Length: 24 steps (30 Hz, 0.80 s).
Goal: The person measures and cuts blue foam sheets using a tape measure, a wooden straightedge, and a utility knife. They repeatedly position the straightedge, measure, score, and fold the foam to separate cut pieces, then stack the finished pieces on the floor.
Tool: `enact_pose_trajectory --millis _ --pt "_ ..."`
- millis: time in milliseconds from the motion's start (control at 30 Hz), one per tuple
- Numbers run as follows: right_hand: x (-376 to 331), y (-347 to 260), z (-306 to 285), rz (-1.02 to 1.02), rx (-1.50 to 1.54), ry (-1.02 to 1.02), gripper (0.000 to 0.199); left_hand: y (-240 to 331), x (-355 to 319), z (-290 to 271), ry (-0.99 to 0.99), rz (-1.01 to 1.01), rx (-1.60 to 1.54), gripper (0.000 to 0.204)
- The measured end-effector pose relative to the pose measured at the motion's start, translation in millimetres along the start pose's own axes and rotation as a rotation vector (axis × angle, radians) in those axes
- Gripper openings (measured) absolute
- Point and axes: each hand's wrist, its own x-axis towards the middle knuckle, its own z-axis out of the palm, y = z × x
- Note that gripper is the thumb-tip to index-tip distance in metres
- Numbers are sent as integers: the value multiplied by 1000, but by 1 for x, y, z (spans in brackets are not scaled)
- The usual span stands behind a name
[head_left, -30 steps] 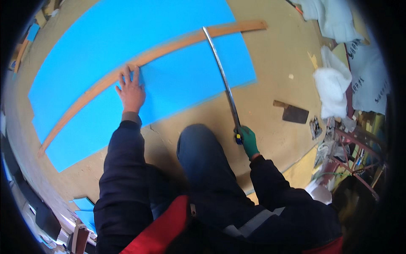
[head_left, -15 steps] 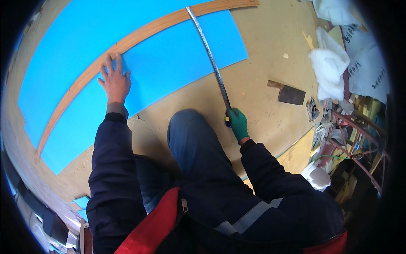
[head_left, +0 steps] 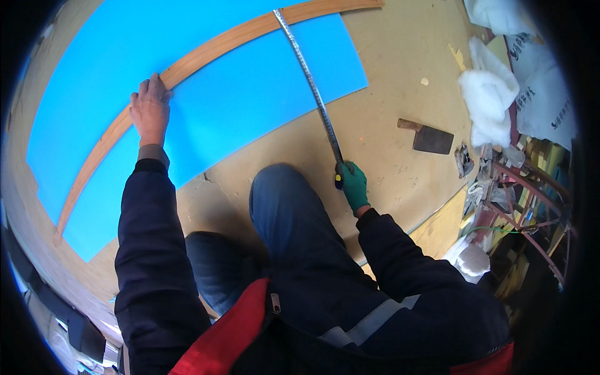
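Note:
A long curved wooden strip (head_left: pixel 219 45) lies across a bright blue sheet (head_left: pixel 250 94). My bare left hand (head_left: pixel 150 111) grips the strip left of its middle, fingers bent over its far edge and thumb at the near side. In a green glove, my right hand (head_left: pixel 355 186) is closed around the case of a tape measure (head_left: pixel 338 180), most of which the fingers hide. The pulled-out blade (head_left: pixel 308 76) runs from the case over the sheet and reaches the strip at the top.
A cleaver (head_left: pixel 431 139) with a wooden handle lies on the tan board (head_left: pixel 387 69) at the right. Beyond it are white wadding (head_left: pixel 490 100), printed plastic sacks (head_left: pixel 540 87) and a reddish metal frame (head_left: pixel 531 187) among scraps. My knee (head_left: pixel 278 187) rests near the sheet's front edge.
My left hand has slid leftward along the strip, from spread fingers on it to a grip around it. The right hand and tape measure have hardly moved.

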Motion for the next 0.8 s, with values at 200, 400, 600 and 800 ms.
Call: enact_pose_trajectory --millis 200,400,600,800 --pt "-1 2 -1 50 88 5 22 0 3 -3 40 104 -20 51" --pt "-2 -2 2 80 134 19 21 -2 1 -8 103 159 -45 50" --pt "-7 -4 0 102 140 1 21 -2 0 -10 35 101 -42 50" --pt "-4 4 0 37 43 17 21 4 -1 -10 27 87 -44 50"
